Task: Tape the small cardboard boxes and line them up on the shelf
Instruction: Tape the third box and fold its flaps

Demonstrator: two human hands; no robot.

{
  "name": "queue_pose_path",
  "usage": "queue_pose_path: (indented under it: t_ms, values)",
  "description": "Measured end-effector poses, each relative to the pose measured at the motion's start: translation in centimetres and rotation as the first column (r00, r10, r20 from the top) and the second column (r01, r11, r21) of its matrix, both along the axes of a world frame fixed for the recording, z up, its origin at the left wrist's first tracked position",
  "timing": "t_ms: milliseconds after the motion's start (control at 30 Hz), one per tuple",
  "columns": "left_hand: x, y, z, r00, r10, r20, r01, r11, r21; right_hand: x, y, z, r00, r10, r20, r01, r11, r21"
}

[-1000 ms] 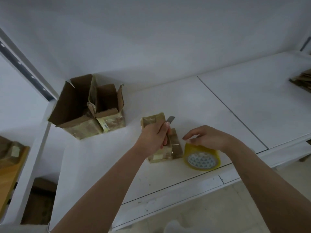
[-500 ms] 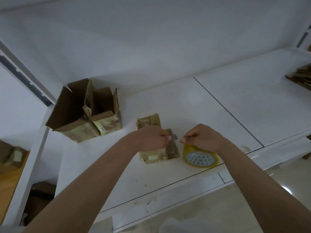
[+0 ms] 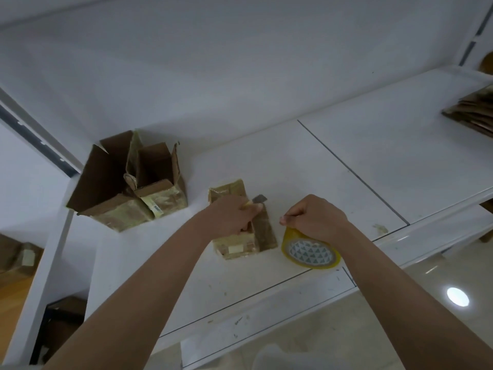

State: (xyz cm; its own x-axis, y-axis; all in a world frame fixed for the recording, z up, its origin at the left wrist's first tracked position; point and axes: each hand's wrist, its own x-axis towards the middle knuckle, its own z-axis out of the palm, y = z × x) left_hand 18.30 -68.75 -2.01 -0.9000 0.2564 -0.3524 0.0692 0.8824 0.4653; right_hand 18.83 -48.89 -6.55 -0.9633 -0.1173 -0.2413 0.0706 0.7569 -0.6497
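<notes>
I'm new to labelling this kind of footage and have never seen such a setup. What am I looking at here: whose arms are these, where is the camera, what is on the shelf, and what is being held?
There is no machine here. A person wears a wide-angle camera on the head, looking forward and down, so the two bare arms reaching in from the bottom are the person's own.

The surface is a white shelf. On it, at the back left, stand two open cardboard boxes side by side. In the middle is a small cardboard box already partly wrapped in tape. Beside it, to the right, lies a yellow tape roll. At the far right edge is a stack of flat cardboard.

The left hand is over the small box and grips a small cutter, its grey blade poking out. The right hand is above the roll, fingers pinched together, apparently on the tape's end, though the tape itself is hard to see.
</notes>
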Motion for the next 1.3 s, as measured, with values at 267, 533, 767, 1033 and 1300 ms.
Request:
queue_pose_path:
  t_ms: [267, 533, 767, 1033, 1300]
  values:
    - [0.2, -0.1, -2.4, 0.966, 0.13, -0.223, -0.133, 0.991, -0.001, 0.3, 1.1, -0.3, 0.991, -0.111, 0.075, 0.101, 0.987, 0.127]
    - [0.7, 1.7, -2.5, 0.952, 0.154, -0.263, -0.205, 0.962, -0.178, 0.9, 1.6, -0.4, 0.99, -0.137, -0.027, 0.136, 0.99, -0.034]
    - [1.1, 0.6, -1.4, 0.832, 0.465, -0.304, -0.329, 0.853, 0.405, 1.8, 2.0, 1.3, 0.985, -0.157, -0.078, 0.111, 0.904, -0.412]
    - [3.2, 3.7, -0.8, 0.897, 0.42, -0.14, -0.268, 0.767, 0.583, 2.0, 0.6, 2.8, 0.978, -0.122, -0.171, 0.037, 0.903, -0.428]
    - [5.4, 4.8, -1.3, 0.826, 0.554, 0.101, -0.398, 0.448, 0.8, 2.5, -1.5, 2.1, 0.886, -0.233, -0.401, 0.124, 0.953, -0.278]
